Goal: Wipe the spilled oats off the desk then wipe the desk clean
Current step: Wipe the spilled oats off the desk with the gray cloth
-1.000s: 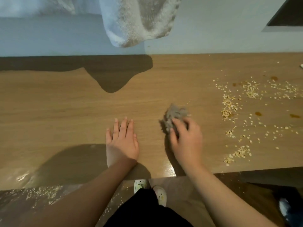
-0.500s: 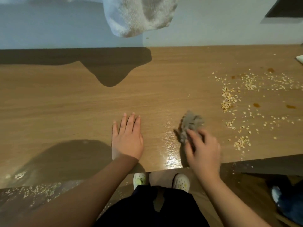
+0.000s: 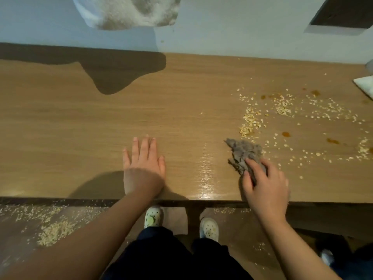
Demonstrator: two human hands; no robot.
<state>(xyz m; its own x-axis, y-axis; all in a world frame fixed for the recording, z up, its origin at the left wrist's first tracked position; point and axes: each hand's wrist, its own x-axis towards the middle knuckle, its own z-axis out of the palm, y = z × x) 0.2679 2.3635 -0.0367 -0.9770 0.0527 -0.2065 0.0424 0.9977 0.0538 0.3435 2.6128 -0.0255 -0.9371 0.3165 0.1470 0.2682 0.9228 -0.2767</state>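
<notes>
Right hand [image 3: 266, 184] near desk [image 3: 101, 128] front edge, fingers curled, clamped on crumpled grey cloth [image 3: 245, 156]; bunched probably to push oats [image 3: 282, 116], scattered just beyond, right half. Left hand [image 3: 144, 158] flat, fingers straight, near together, likely bracing. Amber spots [image 3: 286, 134] among flakes, nature unclear. White object [image 3: 366, 85] cut off right. Towel [image 3: 129, 11] cropped above. More flakes on floor [image 3: 50, 229].
</notes>
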